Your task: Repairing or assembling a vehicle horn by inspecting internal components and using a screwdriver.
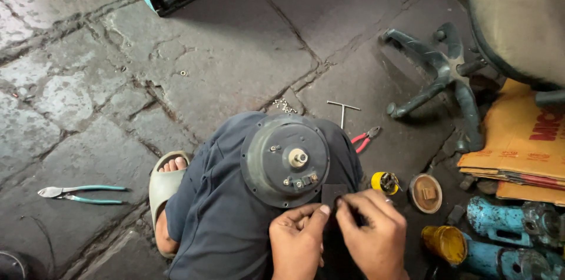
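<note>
Both hands on dark block

Dark grey round metal motor housing, teal-handled pliers, red-handled pliers, yellow plastic cap, orange cardboard sheets.

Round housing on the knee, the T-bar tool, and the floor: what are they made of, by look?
Round housing: looks like cast metal, dull dark-grey finish, with small screws around the rim and a pale shaft at the centre; plastic can't be ruled out. T-bar tool: bare steel, thin and shiny grey. Floor: stone slabs, grey, cracked, rough joints.
</note>
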